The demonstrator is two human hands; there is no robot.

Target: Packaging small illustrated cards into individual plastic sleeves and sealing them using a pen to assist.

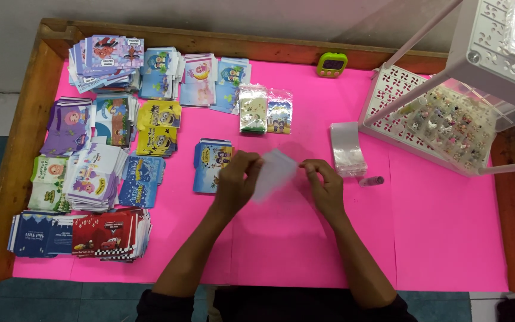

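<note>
Over the pink table cover [436,238], my left hand [236,182] and my right hand [324,182] hold one small clear plastic bag [274,173] between them. The left fingers pinch its left edge, the right fingers its right corner. The bag hangs a little above the table and looks blurred. Just left of my left hand lies a small stack of blue cartoon cards [211,164]. A pile of clear bags [347,149] lies to the right of my right hand.
Many stacks of coloured cartoon cards [99,173] fill the left half. Two filled packets [264,109] lie at the back centre, a green timer [332,64] behind them. A white plastic rack [442,101] holding small trinkets stands at right. A pink tube [372,180] lies near it.
</note>
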